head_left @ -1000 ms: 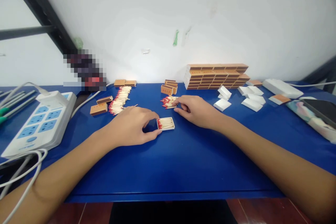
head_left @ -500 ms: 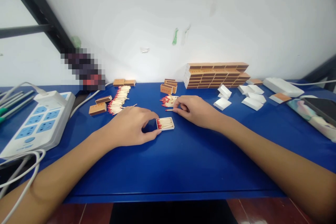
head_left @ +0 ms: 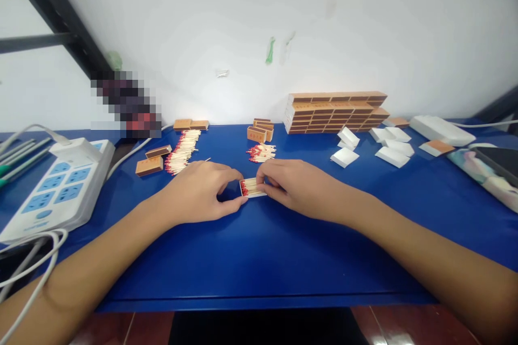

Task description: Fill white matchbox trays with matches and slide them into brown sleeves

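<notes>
I see the small rectangular cardboard tray (head_left: 251, 187), full of thin red-tipped wooden matches, lying flat on the smooth blue table (head_left: 259, 259). The left hand (head_left: 200, 191) pinches its left end and the right hand (head_left: 297, 186) closes on its right end. Loose matches (head_left: 261, 152) lie just behind.

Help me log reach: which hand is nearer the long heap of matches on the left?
Left. The left hand sits just in front of the long heap of matches; the right hand is farther right, beyond the matchbox tray.
</notes>
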